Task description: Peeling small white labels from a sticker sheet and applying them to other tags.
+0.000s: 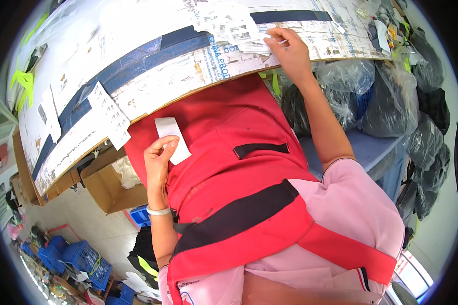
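My left hand [160, 155] is closed, thumb against fingers, on a blank white paper strip [169, 125] that hangs in front of my red apron. Over the table's near edge, my right hand [291, 53] has thumb and fingers bent together at the edge of a heap of printed white labels [231, 28]. A small white label [262, 40] shows at its fingertips. A printed label sheet [108, 114] hangs partly over the table edge, left of my left hand.
The white-covered table [178, 84] has dark tape strips across it. Another label strip [50, 114] lies at its left. Beneath stands a cardboard box [104, 185]. Plastic-wrapped dark bundles [392, 101] fill the right side; blue baskets [86, 259] stand at lower left.
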